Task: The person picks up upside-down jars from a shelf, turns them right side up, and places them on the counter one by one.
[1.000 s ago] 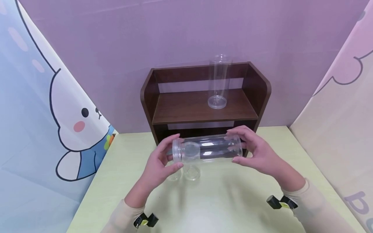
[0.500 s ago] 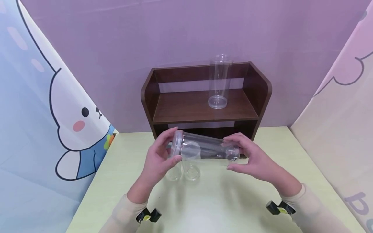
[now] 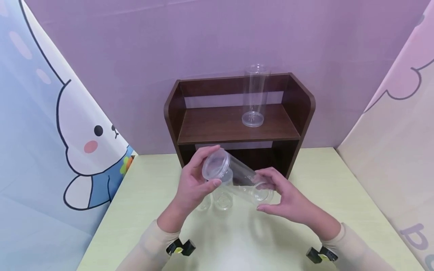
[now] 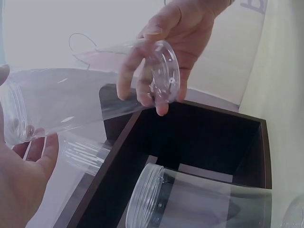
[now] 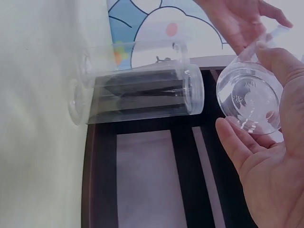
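Note:
A clear plastic jar [image 3: 241, 176] is held in the air between both hands, tilted, its lid end up and to the left. My left hand [image 3: 193, 180] grips the lid end between thumb and fingers. Around the base end, my right hand [image 3: 287, 195] curls its thumb and fingers. The right wrist view shows the round jar bottom [image 4: 166, 71] inside that hand's grasp. Behind and below the held one, two more clear jars stand on the table, a nearer jar [image 3: 223, 200] and another jar [image 3: 204, 204] partly hidden by my left hand.
A dark brown two-tier shelf [image 3: 213, 126] stands at the back of the pale green table [image 3: 152, 165]. On its upper board stands one tall clear jar [image 3: 253, 119], right of the middle. Printed cloth walls [image 3: 101, 180] close in both sides.
The held jar has turned from nearly level to slanted, its base end dropping and its lid swinging toward the head camera. My right hand has moved down and left; the left shifted slightly right.

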`<state>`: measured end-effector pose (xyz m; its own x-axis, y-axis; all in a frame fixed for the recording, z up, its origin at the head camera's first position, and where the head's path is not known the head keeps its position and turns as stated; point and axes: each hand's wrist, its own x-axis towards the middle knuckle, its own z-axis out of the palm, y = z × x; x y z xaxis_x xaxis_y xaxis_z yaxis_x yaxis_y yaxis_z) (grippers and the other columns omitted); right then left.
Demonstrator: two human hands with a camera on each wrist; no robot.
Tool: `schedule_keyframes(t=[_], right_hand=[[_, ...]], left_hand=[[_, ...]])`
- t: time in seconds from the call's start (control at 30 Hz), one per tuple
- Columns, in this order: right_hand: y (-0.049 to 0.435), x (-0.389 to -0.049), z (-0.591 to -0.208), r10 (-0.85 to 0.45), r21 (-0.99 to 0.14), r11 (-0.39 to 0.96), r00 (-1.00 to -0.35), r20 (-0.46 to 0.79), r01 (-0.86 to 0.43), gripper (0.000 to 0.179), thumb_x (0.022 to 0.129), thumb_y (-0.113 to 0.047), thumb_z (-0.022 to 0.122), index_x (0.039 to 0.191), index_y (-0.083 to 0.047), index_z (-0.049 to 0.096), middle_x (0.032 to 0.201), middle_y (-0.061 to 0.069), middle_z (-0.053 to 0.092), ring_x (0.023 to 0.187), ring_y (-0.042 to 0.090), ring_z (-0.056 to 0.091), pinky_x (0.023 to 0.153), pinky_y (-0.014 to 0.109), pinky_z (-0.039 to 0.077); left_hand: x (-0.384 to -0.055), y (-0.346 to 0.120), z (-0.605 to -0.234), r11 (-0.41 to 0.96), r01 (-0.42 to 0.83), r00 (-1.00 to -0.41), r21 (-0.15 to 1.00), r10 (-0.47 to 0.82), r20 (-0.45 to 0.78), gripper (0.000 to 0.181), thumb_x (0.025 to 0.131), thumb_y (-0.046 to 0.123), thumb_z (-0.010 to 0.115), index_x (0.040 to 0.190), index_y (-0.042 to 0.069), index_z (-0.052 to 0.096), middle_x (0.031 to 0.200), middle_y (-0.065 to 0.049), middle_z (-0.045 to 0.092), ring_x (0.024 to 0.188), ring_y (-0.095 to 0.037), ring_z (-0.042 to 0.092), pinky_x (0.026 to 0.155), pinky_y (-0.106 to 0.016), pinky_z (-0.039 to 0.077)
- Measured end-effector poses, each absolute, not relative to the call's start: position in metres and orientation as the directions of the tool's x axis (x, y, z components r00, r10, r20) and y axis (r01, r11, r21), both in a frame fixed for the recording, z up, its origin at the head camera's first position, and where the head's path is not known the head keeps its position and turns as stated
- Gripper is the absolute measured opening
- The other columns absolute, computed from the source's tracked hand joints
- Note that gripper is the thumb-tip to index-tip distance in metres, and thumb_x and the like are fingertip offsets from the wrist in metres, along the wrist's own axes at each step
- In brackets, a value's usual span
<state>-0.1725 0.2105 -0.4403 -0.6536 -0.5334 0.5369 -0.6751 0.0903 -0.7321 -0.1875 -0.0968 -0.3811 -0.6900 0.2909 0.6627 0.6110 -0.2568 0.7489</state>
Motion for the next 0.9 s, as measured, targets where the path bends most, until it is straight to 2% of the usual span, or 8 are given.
schedule_keyframes(t=[0.1, 0.3, 0.43, 0.57, 0.77, 0.9], right_hand=[[0.209, -0.173, -0.443, -0.537, -0.729, 0.091, -0.65, 0.538, -0.678, 0.088, 0.081, 0.01, 0.094, 0.154, -0.001, 0.048, 0.14, 0.018, 0.057, 0.127, 0.024, 0.067, 0.106, 0.037, 0.06], [0.208, -0.173, -0.446, -0.54, -0.732, 0.108, -0.658, 0.525, -0.673, 0.085, 0.083, 0.005, 0.095, 0.154, -0.004, 0.049, 0.142, 0.016, 0.058, 0.128, 0.02, 0.066, 0.106, 0.038, 0.06], [0.207, -0.173, -0.448, -0.537, -0.738, 0.13, -0.673, 0.51, -0.663, 0.085, 0.083, 0.003, 0.096, 0.153, -0.005, 0.05, 0.141, 0.015, 0.059, 0.127, 0.025, 0.066, 0.106, 0.038, 0.06], [0.207, -0.172, -0.451, -0.534, -0.748, 0.153, -0.691, 0.487, -0.646, 0.083, 0.083, -0.001, 0.097, 0.152, -0.005, 0.05, 0.14, 0.013, 0.06, 0.125, 0.033, 0.067, 0.107, 0.034, 0.059], [0.208, -0.17, -0.456, -0.524, -0.722, 0.209, -0.699, 0.487, -0.66, 0.084, 0.085, -0.008, 0.098, 0.153, -0.009, 0.048, 0.138, 0.01, 0.064, 0.121, 0.025, 0.07, 0.108, 0.038, 0.059], [0.209, -0.17, -0.459, -0.52, -0.724, 0.228, -0.71, 0.475, -0.651, 0.085, 0.086, -0.012, 0.098, 0.155, -0.012, 0.048, 0.138, 0.01, 0.064, 0.119, 0.028, 0.072, 0.109, 0.04, 0.058]], left_hand=[[-0.187, -0.095, -0.38, -0.239, 0.612, -0.694, 0.754, 0.296, 0.657, 0.083, 0.093, 0.041, 0.091, 0.154, -0.003, 0.057, 0.147, -0.013, 0.058, 0.132, -0.034, 0.056, 0.102, -0.036, 0.057], [-0.187, -0.093, -0.38, -0.232, 0.61, -0.695, 0.757, 0.301, 0.653, 0.078, 0.093, 0.034, 0.092, 0.153, -0.004, 0.058, 0.146, -0.014, 0.059, 0.131, -0.035, 0.056, 0.1, -0.034, 0.057], [-0.188, -0.089, -0.379, -0.223, 0.618, -0.686, 0.754, 0.316, 0.655, 0.078, 0.093, 0.034, 0.091, 0.153, -0.004, 0.058, 0.146, -0.015, 0.058, 0.131, -0.035, 0.056, 0.099, -0.034, 0.058], [-0.19, -0.085, -0.377, -0.204, 0.608, -0.688, 0.767, 0.347, 0.637, 0.073, 0.093, 0.027, 0.089, 0.154, 0.0, 0.059, 0.147, -0.015, 0.057, 0.133, -0.036, 0.055, 0.102, -0.034, 0.057], [-0.192, -0.079, -0.373, -0.183, 0.567, -0.703, 0.803, 0.402, 0.587, 0.071, 0.093, 0.021, 0.089, 0.156, 0.006, 0.059, 0.147, -0.012, 0.057, 0.136, -0.035, 0.056, 0.107, -0.036, 0.056], [-0.193, -0.076, -0.372, -0.174, 0.556, -0.706, 0.813, 0.417, 0.573, 0.07, 0.093, 0.017, 0.089, 0.156, 0.006, 0.059, 0.146, -0.011, 0.057, 0.137, -0.035, 0.057, 0.109, -0.037, 0.056]])
